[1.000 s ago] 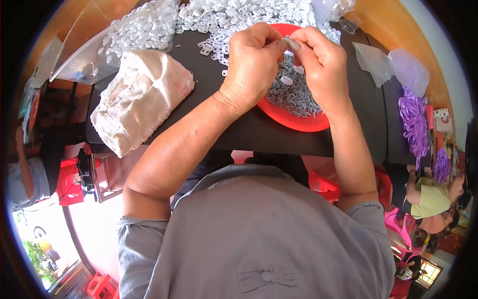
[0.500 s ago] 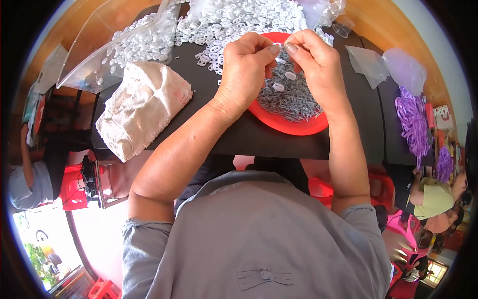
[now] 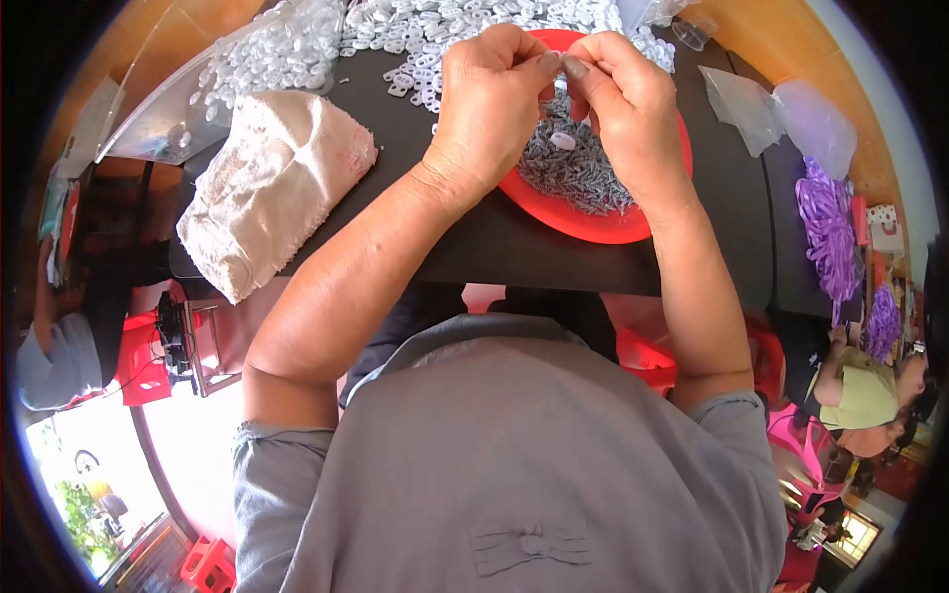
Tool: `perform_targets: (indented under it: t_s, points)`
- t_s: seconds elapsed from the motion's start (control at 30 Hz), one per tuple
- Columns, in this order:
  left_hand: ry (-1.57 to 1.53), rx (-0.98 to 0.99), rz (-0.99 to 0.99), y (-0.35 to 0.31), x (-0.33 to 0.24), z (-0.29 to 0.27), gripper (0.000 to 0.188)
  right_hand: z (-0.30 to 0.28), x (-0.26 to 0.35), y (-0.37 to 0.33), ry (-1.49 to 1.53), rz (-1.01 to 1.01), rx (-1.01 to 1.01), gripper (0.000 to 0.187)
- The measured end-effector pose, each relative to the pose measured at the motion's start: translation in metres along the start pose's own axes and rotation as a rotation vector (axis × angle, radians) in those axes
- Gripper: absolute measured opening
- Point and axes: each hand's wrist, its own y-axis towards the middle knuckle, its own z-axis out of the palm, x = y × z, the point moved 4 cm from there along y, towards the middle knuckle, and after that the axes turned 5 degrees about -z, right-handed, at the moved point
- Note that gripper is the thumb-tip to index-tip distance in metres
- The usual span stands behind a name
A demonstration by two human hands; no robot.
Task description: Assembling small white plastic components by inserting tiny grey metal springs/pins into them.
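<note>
Both my hands meet fingertip to fingertip above a red basin. My left hand is closed in a pinch, thumb against finger, on a small white plastic piece that barely shows between the tips. Pinched just as tightly, my right hand touches the left at the thumbs; whatever lies in its fingers is hidden. Small grey screw-like pieces fill the basin. On top of them rests a white oval plastic piece, below the fingers.
White oval plastic pieces are heaped at the far side of the black table. More lie by a clear plastic sheet. A cream cloth bag sits left; clear bags and purple ribbon lie right. Other people are nearby.
The view has tilted, so table and basin sit higher in the picture. My fingertips have come closer together. One of the white pieces over the grey ones no longer shows.
</note>
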Motion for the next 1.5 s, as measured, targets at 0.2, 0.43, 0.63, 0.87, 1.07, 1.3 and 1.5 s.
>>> perform_targets:
  t_s: [0.2,0.43,0.63,0.87,1.07,1.3,1.5]
  points:
    - [-0.061,0.055,-0.035,0.003,-0.002,0.000,0.015,-0.005,0.002,0.004,0.118,0.152,-0.086,0.009]
    - [-0.057,0.043,-0.122,0.000,0.000,-0.002,0.014,-0.008,0.001,0.003,0.151,0.143,-0.031,0.010]
    - [-0.012,0.065,-0.117,0.001,0.003,-0.001,0.015,-0.009,0.002,0.003,0.125,0.149,-0.005,0.012]
    - [-0.133,0.078,-0.092,0.005,0.010,-0.002,0.009,-0.009,0.017,0.006,0.064,0.128,-0.004,0.016]
    - [0.021,0.077,-0.012,0.003,0.004,-0.002,0.013,-0.004,-0.001,0.001,0.130,0.151,0.032,0.013]
    - [-0.185,0.003,-0.078,0.009,0.005,-0.009,0.015,-0.017,0.005,0.003,-0.478,0.074,0.202,0.014]
    - [-0.159,0.012,-0.061,0.008,-0.001,-0.008,0.012,0.007,0.013,-0.015,-0.777,0.027,0.489,0.021]
